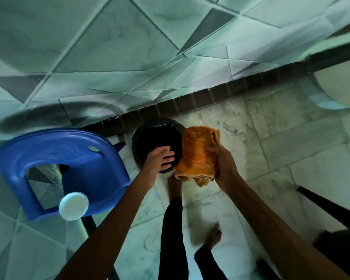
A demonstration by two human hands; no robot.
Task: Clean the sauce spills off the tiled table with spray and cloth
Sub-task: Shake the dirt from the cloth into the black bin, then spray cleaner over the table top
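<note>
Gripping the orange cloth [198, 156] with the right hand [222, 166], curling the fingers over its right edge. Holding the cloth bunched and hanging just left of that hand, against the rim of a black round bin [156, 134]. Judging the cloth as light, soft, limp and non-slippery; advising a hold along a folded edge, bunched for firm wiping. Extending the left hand [160, 158], fingers spread and grasping nothing, over the bin's near rim. Noting a blue stool [69, 150] further left.
</note>
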